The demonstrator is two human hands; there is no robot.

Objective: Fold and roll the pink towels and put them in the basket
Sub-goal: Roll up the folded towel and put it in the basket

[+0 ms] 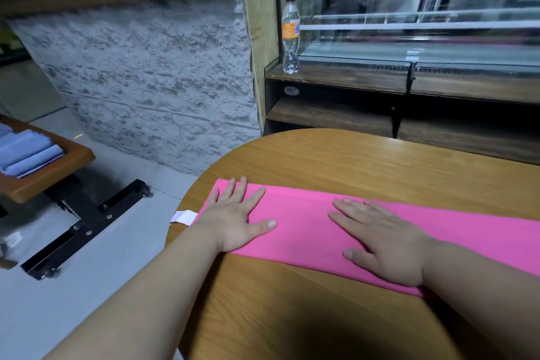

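Note:
A pink towel [304, 228] lies folded into a long strip across the round wooden table [336, 161], running from the left edge off the right side of the frame. My left hand [236, 216] presses flat on the towel's left end, fingers spread. My right hand [380, 240] lies flat on the towel's middle, fingers straight and pointing left. A white label [184, 217] sticks out past the towel's left end. No basket is in view.
A second table [49, 175] at the left carries folded blue cloths [26, 152]. Behind the round table stands a dark wooden shelf unit [350, 88] with a plastic bottle [290, 35] on it. A rough grey wall [152, 76] and grey floor fill the left.

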